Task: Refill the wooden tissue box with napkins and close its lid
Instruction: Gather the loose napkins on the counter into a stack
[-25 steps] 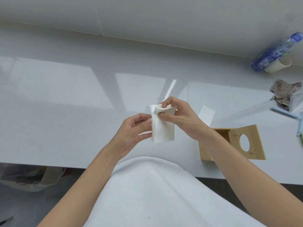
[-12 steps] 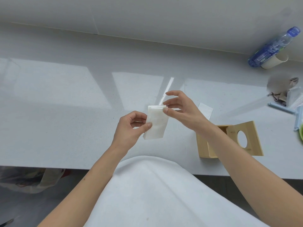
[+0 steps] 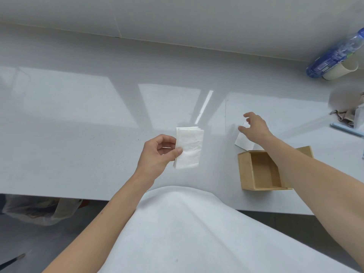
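- Left hand, frame centre, pinches a folded stack of napkins between thumb and fingers, held above the tabletop.
- Right hand, right of centre, has fingers spread and empty — over a white sheet.
- Box sits open at lower right, its lid mostly hidden behind the forearm.
- Bottle lies at upper right.
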